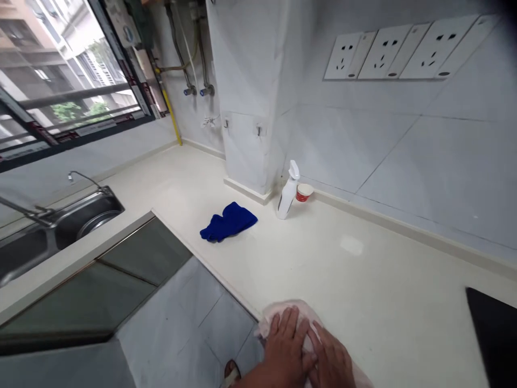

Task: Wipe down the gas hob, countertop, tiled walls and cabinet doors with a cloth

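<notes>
At the front edge of the cream countertop point(388, 323), a pale pink cloth point(297, 306) lies bunched under both hands. My left hand point(286, 345) rests on top of it, fingers stretched out and slightly apart. Close against its right side, my right hand point(333, 357) also lies on the cloth with extended fingers. The hands touch near the left thumb. Their undersides are hidden, as is part of the cloth. Farther back on the counter lies a crumpled blue cloth point(229, 222). A white spray bottle point(287, 191) stands upright near the wall.
A red-and-white tub point(304, 192) sits behind the bottle. At left is a steel sink point(67, 231) with a faucet point(38, 218). A black panel point(493, 337) lies at the right edge. Wall sockets point(404, 51) are above; cabinet fronts point(133, 275) and floor tiles show below.
</notes>
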Action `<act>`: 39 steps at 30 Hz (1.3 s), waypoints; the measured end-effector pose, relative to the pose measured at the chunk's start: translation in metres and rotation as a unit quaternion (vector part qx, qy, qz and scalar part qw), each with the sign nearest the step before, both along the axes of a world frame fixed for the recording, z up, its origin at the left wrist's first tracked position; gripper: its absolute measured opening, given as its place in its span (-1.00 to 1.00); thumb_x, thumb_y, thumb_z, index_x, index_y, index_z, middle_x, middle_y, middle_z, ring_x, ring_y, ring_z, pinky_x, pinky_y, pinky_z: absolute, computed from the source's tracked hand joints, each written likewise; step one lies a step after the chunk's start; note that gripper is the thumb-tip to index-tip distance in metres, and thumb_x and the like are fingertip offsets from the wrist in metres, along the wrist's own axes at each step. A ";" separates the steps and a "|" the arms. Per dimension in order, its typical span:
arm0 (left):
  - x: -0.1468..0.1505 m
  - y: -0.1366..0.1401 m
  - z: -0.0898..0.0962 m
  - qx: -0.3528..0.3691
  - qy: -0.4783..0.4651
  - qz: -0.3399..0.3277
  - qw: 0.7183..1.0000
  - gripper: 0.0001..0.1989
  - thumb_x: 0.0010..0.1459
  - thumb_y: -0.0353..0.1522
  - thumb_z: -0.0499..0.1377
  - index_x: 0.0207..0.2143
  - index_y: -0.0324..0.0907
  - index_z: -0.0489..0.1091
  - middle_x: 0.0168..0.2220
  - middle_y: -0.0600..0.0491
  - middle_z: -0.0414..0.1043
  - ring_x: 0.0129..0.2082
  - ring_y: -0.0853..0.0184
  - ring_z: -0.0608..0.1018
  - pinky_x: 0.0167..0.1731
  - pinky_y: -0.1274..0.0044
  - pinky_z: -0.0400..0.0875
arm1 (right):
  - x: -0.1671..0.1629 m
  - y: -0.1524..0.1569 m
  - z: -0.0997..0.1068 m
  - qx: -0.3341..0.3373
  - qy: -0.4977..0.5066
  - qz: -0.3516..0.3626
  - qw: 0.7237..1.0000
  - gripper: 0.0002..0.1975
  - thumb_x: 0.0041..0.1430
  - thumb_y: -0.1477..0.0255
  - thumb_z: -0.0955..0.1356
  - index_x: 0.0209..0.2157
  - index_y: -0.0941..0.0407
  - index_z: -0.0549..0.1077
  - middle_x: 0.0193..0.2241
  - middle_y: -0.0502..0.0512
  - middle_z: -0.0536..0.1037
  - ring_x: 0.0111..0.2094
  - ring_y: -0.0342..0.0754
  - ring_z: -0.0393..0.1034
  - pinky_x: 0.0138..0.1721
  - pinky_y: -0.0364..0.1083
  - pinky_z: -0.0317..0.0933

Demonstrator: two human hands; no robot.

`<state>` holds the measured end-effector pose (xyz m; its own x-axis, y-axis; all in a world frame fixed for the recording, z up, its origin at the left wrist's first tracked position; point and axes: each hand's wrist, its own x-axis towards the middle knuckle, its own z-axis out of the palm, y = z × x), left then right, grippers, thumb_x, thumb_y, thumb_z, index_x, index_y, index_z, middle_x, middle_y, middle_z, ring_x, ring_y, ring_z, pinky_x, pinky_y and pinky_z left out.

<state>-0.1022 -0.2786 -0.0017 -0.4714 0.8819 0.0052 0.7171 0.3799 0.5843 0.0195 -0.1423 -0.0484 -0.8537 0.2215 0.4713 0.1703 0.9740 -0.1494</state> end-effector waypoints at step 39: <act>0.062 0.145 0.038 0.008 0.073 -0.238 0.969 -0.24 0.34 0.07 -0.19 0.40 -0.18 -0.06 0.46 -0.16 -0.15 0.46 0.06 -0.04 0.37 0.09 -0.05 | 0.127 0.108 -0.008 -0.005 -0.066 -0.230 0.971 -0.25 0.31 0.12 0.16 0.44 -0.09 -0.19 0.11 0.41 0.31 -0.01 0.41 0.31 -0.10 0.37 0.22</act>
